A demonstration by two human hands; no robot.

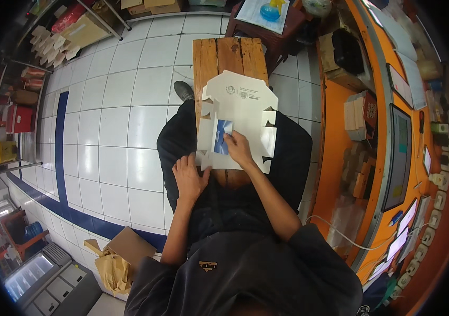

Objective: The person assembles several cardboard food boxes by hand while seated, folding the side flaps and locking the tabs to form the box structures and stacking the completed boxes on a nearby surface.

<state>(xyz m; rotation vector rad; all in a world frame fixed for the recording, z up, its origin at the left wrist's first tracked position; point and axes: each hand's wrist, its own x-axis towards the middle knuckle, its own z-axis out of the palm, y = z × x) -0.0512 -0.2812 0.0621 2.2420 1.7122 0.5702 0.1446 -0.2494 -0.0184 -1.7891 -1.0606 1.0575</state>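
A flat, unfolded white cardboard box blank (pixel 245 113) with cut tabs along its sides lies across the wooden bench (pixel 206 55) between my legs. In my right hand (pixel 240 150) is a blue card (pixel 220 142), gripped at its right edge and held flat against the blank's left part. My left hand (pixel 188 176) rests over my thigh at the blank's lower left corner, fingers stretched out and holding nothing. Its thumb lies close to the corner tab; whether it touches is hard to tell.
A dark red plastic stool (pixel 235 31) stands beyond the bench, bearing paper and a blue-and-yellow item. On the right runs an orange counter (pixel 374 226) with a tablet (pixel 399 152) and phones. A cardboard piece (pixel 132 247) and crumpled brown paper (pixel 114 271) lie at lower left.
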